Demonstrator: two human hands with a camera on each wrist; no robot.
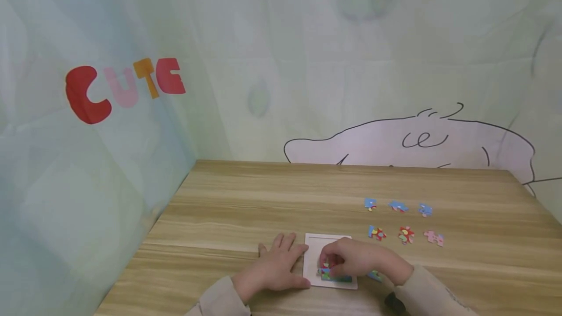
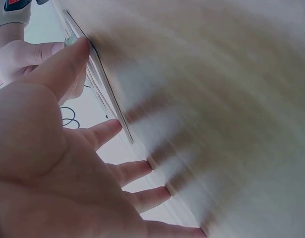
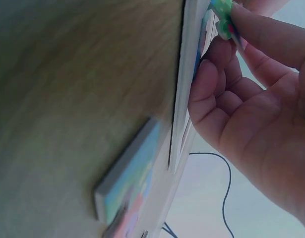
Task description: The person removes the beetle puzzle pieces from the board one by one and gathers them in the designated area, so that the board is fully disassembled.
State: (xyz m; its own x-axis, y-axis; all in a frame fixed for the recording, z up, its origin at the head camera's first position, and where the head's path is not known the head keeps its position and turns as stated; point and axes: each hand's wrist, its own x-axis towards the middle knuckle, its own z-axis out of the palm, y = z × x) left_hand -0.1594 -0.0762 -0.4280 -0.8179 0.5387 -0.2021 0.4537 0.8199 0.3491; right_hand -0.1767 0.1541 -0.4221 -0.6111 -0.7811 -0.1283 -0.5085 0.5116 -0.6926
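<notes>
A white puzzle tray (image 1: pixel 312 250) lies on the wooden table, with colourful puzzle pieces (image 1: pixel 344 279) along its near edge. My right hand (image 1: pixel 351 256) is over the tray, pinching a green puzzle piece (image 3: pixel 221 21) with a bit of red between thumb and fingers. In the right wrist view its other fingers curl close to the tray's rim. My left hand (image 1: pixel 277 266) is spread out at the tray's left side, thumb and forefinger at its edge. The left wrist view shows the other fingertips (image 2: pixel 159 190) down on the table.
Right of the tray, two rows of loose puzzle pieces (image 1: pixel 406 234) lie on the table (image 1: pixel 246 199). Another loose piece (image 3: pixel 130 178) lies near the tray's right side, partly hidden by the right arm in the head view. Fabric walls (image 1: pixel 228 87) stand behind and at left.
</notes>
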